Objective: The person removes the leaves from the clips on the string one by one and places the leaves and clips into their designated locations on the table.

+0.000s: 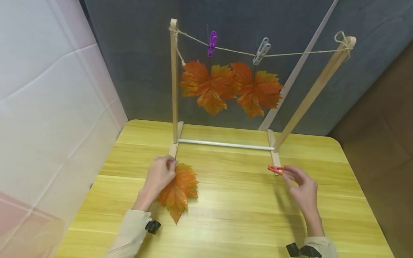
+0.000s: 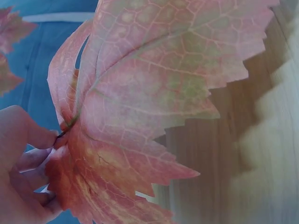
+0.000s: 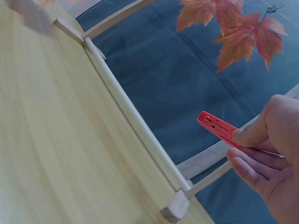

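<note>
My left hand (image 1: 161,172) pinches an orange autumn leaf (image 1: 180,186) by its stem, over the left of the table; in the left wrist view the leaf (image 2: 140,93) spreads out from thumb and finger. On the right, my right hand (image 1: 303,188) holds a red clothespin (image 1: 275,170) between thumb and fingers, its nose pointing left toward the stand. Two more orange leaves hang side by side from a twine line (image 1: 235,51). A purple clothespin (image 1: 212,43) holds the left leaf (image 1: 209,86), and a grey clothespin (image 1: 262,51) the right leaf (image 1: 258,89).
The twine is tied between two wooden posts, a left post (image 1: 174,82) and a slanting right post (image 1: 314,95). A white rod (image 1: 226,144) joins their feet on the wooden table (image 1: 226,222). Dark cloth (image 1: 138,71) hangs behind, with a pale sheet (image 1: 55,89) at left.
</note>
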### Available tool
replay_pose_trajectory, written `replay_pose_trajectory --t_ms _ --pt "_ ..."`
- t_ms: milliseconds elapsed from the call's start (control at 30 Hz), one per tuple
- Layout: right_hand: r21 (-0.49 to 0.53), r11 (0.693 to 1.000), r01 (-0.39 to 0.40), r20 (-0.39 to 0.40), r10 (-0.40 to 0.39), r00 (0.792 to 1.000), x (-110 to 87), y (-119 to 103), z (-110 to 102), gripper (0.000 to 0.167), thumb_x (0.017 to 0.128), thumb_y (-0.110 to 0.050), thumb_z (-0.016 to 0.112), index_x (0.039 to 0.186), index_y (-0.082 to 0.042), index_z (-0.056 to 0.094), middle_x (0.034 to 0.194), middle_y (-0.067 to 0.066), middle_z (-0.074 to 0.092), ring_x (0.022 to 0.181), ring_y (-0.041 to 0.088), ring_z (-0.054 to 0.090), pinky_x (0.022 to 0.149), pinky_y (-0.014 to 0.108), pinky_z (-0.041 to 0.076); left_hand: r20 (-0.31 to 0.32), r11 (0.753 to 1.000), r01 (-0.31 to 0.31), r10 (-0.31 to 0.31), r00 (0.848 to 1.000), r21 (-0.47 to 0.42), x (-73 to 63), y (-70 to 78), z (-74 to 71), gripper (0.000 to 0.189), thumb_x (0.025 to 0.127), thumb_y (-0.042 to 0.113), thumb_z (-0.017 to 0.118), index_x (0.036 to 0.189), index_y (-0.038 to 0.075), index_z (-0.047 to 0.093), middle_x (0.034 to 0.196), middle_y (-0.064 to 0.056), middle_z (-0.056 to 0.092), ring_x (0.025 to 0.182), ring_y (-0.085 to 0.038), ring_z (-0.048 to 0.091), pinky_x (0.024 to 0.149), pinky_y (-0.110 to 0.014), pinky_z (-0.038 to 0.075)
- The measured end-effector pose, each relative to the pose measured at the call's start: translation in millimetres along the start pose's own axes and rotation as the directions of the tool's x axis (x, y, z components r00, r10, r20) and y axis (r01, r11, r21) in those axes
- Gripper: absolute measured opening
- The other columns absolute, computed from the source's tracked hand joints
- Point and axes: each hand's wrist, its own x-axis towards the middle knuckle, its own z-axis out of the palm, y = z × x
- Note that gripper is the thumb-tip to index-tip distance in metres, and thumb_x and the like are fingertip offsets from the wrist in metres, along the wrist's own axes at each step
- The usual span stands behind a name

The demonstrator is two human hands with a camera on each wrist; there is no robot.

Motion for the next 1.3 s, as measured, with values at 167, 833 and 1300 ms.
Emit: replay_pose_trajectory --t_ms 167,833,1300 --pt "0.025 0.999 -0.035 -0.001 0.035 0.999 -8.2 7 -1 0.032 0.087 0.012 0.07 0.118 0.005 0.07 0.11 0.024 0.072 0.089 -0.009 0.067 0.087 0.01 0.052 -0.018 0.999 0.037 -0.037 0.999 0.017 -1.4 -13.0 -4.0 0.016 0.095 0.011 0.065 0.094 -0.002 0.074 0.079 -0.012 0.07 0.079 -0.028 0.058 0.067 -0.039 0.048" --pt "0.033 0.99 -0.138 0.013 0.138 0.99 -18.9 43 -4 0.034 0.089 0.013 0.067 0.123 0.009 0.065 0.115 0.033 0.069 0.088 -0.013 0.066 0.083 0.009 0.052 -0.005 0.991 0.127 -0.127 0.992 0.042 -17.0 -64.0 -9.6 0.019 0.095 0.011 0.063 0.098 -0.004 0.073 0.078 -0.013 0.069 0.072 -0.027 0.057 0.063 -0.035 0.045" --pt "-0.023 0.961 -0.277 0.047 0.278 0.96 -23.6 60 -7 0.034 0.094 0.003 0.067 0.128 0.005 0.064 0.119 0.028 0.07 0.088 -0.015 0.063 0.081 0.007 0.051 -0.016 0.992 0.114 -0.113 0.993 0.058 -17.4 -85.5 -12.2 0.017 0.095 0.008 0.065 0.095 -0.006 0.073 0.075 -0.013 0.069 0.076 -0.031 0.059 0.069 -0.042 0.046"
